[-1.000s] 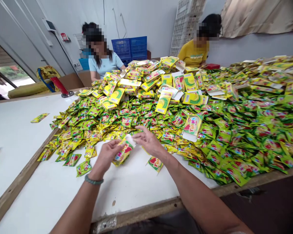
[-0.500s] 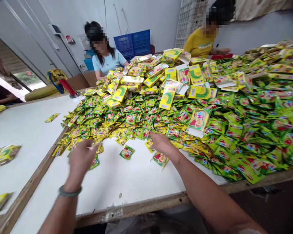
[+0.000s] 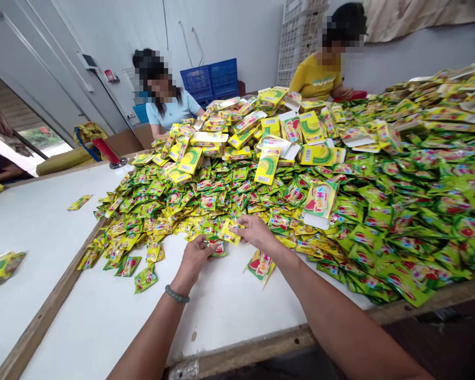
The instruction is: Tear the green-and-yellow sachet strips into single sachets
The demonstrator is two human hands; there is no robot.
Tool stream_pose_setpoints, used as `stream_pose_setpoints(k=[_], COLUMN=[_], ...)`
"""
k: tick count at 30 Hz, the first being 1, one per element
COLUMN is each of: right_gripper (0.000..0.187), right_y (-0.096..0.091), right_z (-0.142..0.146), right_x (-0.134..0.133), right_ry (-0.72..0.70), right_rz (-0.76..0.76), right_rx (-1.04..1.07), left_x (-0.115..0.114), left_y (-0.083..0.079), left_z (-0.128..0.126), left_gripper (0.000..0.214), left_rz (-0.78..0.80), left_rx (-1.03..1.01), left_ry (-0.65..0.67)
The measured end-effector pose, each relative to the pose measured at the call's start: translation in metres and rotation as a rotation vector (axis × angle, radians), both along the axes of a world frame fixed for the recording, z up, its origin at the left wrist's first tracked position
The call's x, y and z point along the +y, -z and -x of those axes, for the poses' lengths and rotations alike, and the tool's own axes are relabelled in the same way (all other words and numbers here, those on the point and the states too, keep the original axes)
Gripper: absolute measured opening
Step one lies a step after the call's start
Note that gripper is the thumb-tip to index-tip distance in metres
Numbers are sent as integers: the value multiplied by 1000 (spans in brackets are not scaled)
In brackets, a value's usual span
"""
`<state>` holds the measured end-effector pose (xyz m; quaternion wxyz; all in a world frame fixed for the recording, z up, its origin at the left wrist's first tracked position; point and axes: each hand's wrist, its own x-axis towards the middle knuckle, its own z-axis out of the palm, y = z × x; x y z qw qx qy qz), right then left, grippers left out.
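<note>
Yellow packs [image 3: 2, 269], slightly blurred, lie on the white surface [image 3: 39, 221] at the left of the frame. At centre, the left hand [image 3: 193, 257] (a beaded bracelet [image 3: 177, 294] at its wrist) has its fingers partly curled at a green sachet [image 3: 217, 247], though whether it grips cannot be told; just beside it, the right hand [image 3: 255, 232] pinches a yellow sachet [image 3: 229, 231] between thumb and nearly closed fingers. An open box [image 3: 320, 200] rests on the heap of sachets [image 3: 399, 237] spreading to the right edge of the frame

Small yellow packet [image 3: 231, 232] just beside green-and-red packet [image 3: 219, 248], between the hands [image 3: 193, 257].
</note>
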<state>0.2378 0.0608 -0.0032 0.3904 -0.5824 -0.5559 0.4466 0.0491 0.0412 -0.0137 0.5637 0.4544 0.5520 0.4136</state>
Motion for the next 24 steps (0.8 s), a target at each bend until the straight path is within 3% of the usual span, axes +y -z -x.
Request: stream_pose_setpoints(k=[2, 4, 6, 10, 14, 20, 22, 24], right_gripper=[33, 36, 36, 29, 28, 31, 31, 33], right_y=[3, 8, 13, 12, -3, -18, -19, -18], right_z=[8, 17, 25, 28, 19, 4, -1, -8], right_x=[0, -1, -2, -6, -10, -9, -4, 2], right_ry=[46, 70, 85, 133, 68, -104, 3, 197], right_rz=[69, 83, 41, -159, -177, -102, -133, -163], right_rx=[303, 465, 433, 89, -74, 14, -40, -125], left_x=[-3, -7, -10, -13, -11, -6, -9, -18], left_y=[-4, -9, -14, -20, -24, -27, -25, -21], left_z=[-10, -17, -21, -24, -30, -41, -48, -60], left_gripper=[40, 37, 31, 27, 41, 44, 46, 53], left_rz=[32, 20, -6, -42, -78, -84, -137, -257], left_rx=[-129, -225, -322, -398, -321, -229, -75, 205], left_ry=[-71, -104, -101, -96, -166, -106, -137, -106])
